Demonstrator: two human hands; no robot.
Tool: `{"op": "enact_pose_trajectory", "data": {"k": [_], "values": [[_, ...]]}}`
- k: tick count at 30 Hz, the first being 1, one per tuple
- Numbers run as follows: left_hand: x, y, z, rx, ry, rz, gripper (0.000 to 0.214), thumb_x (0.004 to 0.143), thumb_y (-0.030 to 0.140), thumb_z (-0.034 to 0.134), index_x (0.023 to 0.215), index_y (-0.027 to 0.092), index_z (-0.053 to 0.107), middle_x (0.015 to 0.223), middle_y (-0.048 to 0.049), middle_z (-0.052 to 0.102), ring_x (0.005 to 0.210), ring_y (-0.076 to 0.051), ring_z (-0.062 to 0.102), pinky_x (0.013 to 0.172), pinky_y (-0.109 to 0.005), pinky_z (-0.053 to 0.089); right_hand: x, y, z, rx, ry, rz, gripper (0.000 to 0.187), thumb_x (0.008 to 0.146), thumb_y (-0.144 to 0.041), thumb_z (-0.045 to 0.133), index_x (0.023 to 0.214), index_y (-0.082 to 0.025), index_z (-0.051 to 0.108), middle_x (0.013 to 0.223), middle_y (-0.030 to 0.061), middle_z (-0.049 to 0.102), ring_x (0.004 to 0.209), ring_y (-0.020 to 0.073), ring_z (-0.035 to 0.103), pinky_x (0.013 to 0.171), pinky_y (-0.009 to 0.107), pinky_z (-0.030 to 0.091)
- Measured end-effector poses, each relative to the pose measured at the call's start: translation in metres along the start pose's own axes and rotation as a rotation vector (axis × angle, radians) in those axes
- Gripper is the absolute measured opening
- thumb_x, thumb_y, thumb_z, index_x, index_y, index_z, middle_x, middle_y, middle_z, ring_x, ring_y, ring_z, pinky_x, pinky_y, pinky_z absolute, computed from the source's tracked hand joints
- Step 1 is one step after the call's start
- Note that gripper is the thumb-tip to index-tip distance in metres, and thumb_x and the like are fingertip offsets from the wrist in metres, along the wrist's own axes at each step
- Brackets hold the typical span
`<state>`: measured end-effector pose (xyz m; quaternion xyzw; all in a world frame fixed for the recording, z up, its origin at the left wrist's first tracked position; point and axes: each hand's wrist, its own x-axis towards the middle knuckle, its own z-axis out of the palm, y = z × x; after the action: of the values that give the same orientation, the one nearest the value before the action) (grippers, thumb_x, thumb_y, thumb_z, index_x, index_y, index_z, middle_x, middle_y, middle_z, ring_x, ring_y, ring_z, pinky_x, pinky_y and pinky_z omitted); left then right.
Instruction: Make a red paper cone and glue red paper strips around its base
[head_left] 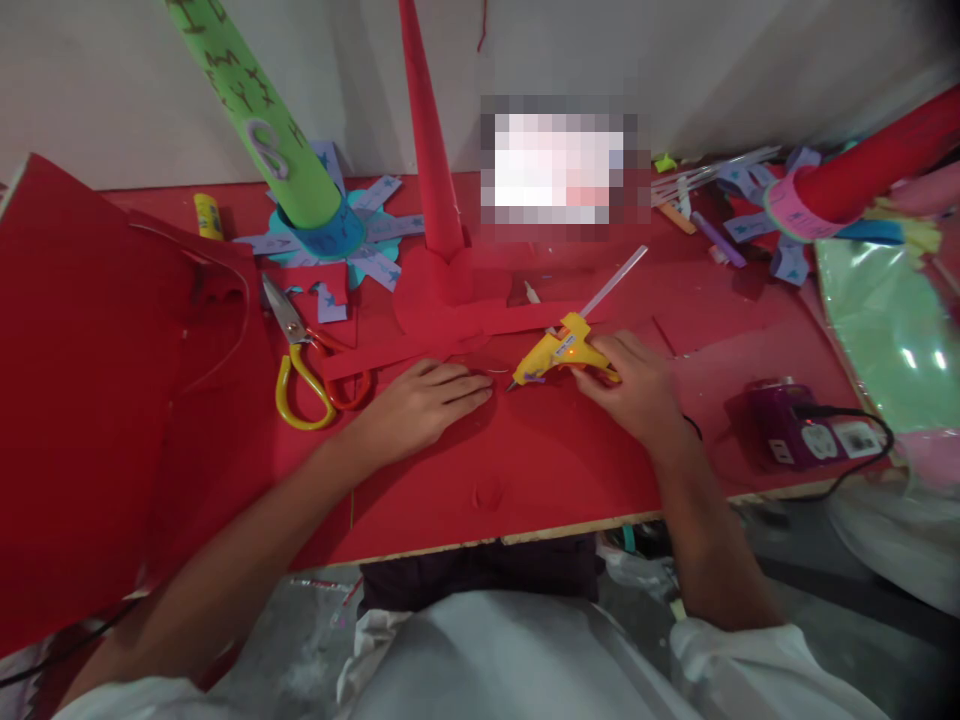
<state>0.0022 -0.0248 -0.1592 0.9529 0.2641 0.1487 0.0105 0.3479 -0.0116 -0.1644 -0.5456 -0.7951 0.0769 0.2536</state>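
Gluing in hand: you have the hot glue gun [559,352] down at the red paper.

Your right hand [634,385] is wrapped round the gun on the table [540,470], its nozzle low and just beside your left fingertips. Your left hand [424,405] lies flat and empty, pressing below the red paper strip [390,358]. It looks like bead-laying. A squeeze calls for a steady nozzle and fingertips kept clear of it.

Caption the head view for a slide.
Right hand grips a yellow glue gun, left hand flat on red paper, scissors alongside.
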Motion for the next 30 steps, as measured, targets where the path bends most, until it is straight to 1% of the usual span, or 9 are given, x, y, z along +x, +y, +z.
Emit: {"op": "enact_pose_trajectory", "data": {"k": [4,9,11,15,19,21,24,27,30], "values": [[-0.001,0.000,0.001,-0.051,-0.006,-0.030,0.047,0.107,0.008,0.048,0.148,0.020,0.067,0.147,-0.0115,0.072,0.134,-0.024,0.067,0.110,-0.041,0.050,0.002,0.000,-0.001,-0.012,0.027,0.016,0.022,0.099,-0.037,0.062,0.118,-0.026,0.068,0.112,0.0119,0.074,0.105,0.0319,0.072,0.091,0.045,0.057],[0.000,0.000,-0.001,-0.058,-0.004,-0.019,0.047,0.106,0.008,0.049,0.147,0.019,0.068,0.146,-0.0116,0.073,0.134,-0.024,0.067,0.109,-0.040,0.051,0.000,0.002,0.000,-0.035,-0.021,-0.008,0.021,0.095,-0.034,0.064,0.114,-0.027,0.069,0.104,0.0088,0.074,0.097,0.0300,0.072,0.086,0.043,0.057],[0.001,0.000,-0.002,-0.037,0.001,-0.012,0.046,0.106,0.007,0.049,0.145,0.019,0.069,0.145,-0.0108,0.073,0.132,-0.025,0.068,0.108,-0.041,0.051,0.001,0.002,0.001,-0.034,-0.021,-0.007,0.021,0.095,-0.033,0.063,0.114,-0.027,0.069,0.105,0.0094,0.074,0.098,0.0303,0.072,0.087,0.043,0.057],[0.001,0.000,-0.002,-0.010,0.014,-0.008,0.045,0.106,0.007,0.048,0.144,0.019,0.070,0.145,-0.0095,0.073,0.131,-0.024,0.069,0.105,-0.039,0.052,0.005,-0.001,0.000,-0.040,0.022,0.025,0.024,0.098,-0.038,0.062,0.117,-0.025,0.069,0.111,0.0124,0.074,0.103,0.0319,0.072,0.091,0.045,0.057],[0.001,0.000,-0.001,-0.040,0.023,-0.019,0.045,0.107,0.008,0.050,0.145,0.020,0.069,0.144,-0.0108,0.074,0.132,-0.023,0.069,0.106,-0.039,0.053,0.006,-0.004,-0.001,-0.027,0.009,0.058,0.028,0.097,-0.042,0.065,0.120,-0.027,0.068,0.115,0.0123,0.075,0.108,0.0327,0.072,0.092,0.046,0.058],[0.001,0.000,-0.001,-0.029,0.038,-0.016,0.043,0.107,0.009,0.049,0.143,0.020,0.070,0.143,-0.0106,0.074,0.131,-0.023,0.070,0.105,-0.038,0.053,0.006,-0.003,-0.002,-0.011,0.022,0.076,0.033,0.096,-0.049,0.067,0.121,-0.027,0.067,0.116,0.0126,0.074,0.110,0.0341,0.071,0.093,0.047,0.058],[0.002,0.001,-0.002,0.016,0.051,-0.005,0.039,0.108,0.010,0.048,0.138,0.019,0.072,0.143,-0.0084,0.074,0.128,-0.022,0.071,0.103,-0.037,0.054,0.006,0.000,-0.005,0.030,0.033,0.143,0.039,0.094,-0.058,0.068,0.117,-0.027,0.065,0.108,0.0111,0.074,0.102,0.0331,0.071,0.087,0.046,0.057],[0.003,0.001,-0.002,0.032,0.064,0.005,0.038,0.108,0.009,0.048,0.136,0.017,0.072,0.142,-0.0084,0.075,0.127,-0.023,0.071,0.102,-0.037,0.055,0.008,0.003,-0.009,0.086,-0.001,0.209,0.037,0.094,-0.059,0.065,0.111,-0.026,0.064,0.098,0.0080,0.073,0.086,0.0289,0.069,0.077,0.041,0.054],[0.003,0.001,-0.003,0.020,0.061,0.011,0.039,0.107,0.009,0.049,0.138,0.016,0.071,0.143,-0.0097,0.074,0.129,-0.024,0.071,0.104,-0.039,0.055,0.006,0.003,-0.013,0.128,0.004,0.248,0.038,0.095,-0.061,0.062,0.107,-0.025,0.064,0.089,0.0055,0.070,0.077,0.0256,0.065,0.070,0.037,0.049]]}}
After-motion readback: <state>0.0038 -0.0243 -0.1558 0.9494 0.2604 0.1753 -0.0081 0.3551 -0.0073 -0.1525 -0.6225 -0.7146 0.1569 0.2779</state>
